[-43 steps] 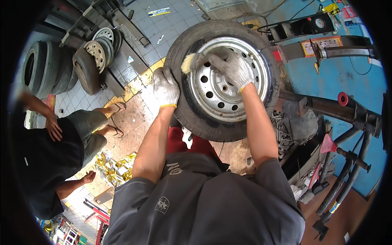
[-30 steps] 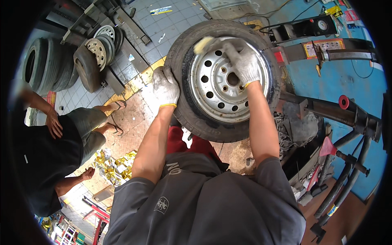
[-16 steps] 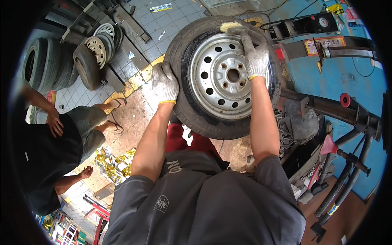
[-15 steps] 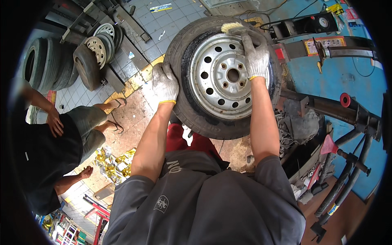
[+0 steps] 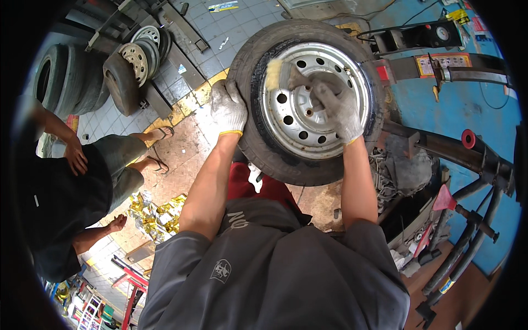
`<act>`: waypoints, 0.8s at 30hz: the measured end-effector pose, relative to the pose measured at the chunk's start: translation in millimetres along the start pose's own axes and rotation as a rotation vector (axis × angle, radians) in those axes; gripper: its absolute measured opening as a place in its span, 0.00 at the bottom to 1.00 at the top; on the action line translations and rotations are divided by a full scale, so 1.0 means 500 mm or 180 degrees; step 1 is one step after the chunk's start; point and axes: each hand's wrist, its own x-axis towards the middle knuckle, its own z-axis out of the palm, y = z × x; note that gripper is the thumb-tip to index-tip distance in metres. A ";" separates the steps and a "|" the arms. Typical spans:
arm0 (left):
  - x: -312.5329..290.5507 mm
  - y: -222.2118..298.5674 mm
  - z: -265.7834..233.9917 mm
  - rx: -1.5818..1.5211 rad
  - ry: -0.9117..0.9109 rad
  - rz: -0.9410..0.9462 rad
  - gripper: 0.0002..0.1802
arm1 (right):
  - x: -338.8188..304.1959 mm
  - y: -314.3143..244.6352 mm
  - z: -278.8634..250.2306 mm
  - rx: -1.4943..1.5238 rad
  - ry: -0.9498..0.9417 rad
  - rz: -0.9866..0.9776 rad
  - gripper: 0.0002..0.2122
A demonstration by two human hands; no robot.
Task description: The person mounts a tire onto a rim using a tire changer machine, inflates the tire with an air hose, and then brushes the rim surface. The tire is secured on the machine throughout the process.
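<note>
In front of me a black tire (image 5: 300, 175) sits on a silver steel rim (image 5: 283, 132) with round holes and a hub opening. Both my hands wear whitish knit work gloves with yellow cuffs. My left hand (image 5: 226, 107) rests against the tire's left side, its fingers laid over the tread. Over the rim my right hand (image 5: 340, 107) grips a brush (image 5: 279, 75) with pale bristles. The bristles reach the rim's upper left edge, where the tire's bead looks dark and wet. Part of the hub is hidden behind the right glove and brush.
At left stands another person in a dark shirt (image 5: 63, 209) and sandals. Old tires (image 5: 71, 82) and loose rims (image 5: 135, 60) lie at far left. Crumpled gold foil (image 5: 157, 217) is on the floor. To the right are metal machine arms (image 5: 445, 146) and a pressure gauge (image 5: 441, 34).
My right hand has swept the brush from the tire's top edge down and left to the rim's upper left. The left hand stays on the tire's side.
</note>
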 end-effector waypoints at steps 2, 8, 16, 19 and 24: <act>0.000 -0.001 0.002 -0.0022 -0.0024 0.0006 0.22 | -0.017 0.010 0.023 0.0132 -0.0106 0.0030 0.20; 0.001 -0.005 0.004 0.0074 -0.0022 0.0010 0.23 | -0.045 0.036 0.060 0.0228 -0.0391 0.0241 0.17; 0.004 0.002 -0.005 0.0067 -0.0183 -0.0043 0.25 | -0.055 0.015 -0.039 0.0535 0.0569 -0.0375 0.24; 0.005 0.012 -0.012 0.0082 -0.0287 -0.0166 0.25 | -0.048 0.009 -0.056 0.0728 0.0742 -0.0348 0.20; 0.002 -0.006 0.005 0.0093 -0.0078 -0.0013 0.24 | -0.017 0.061 -0.083 0.0734 0.0795 -0.0488 0.16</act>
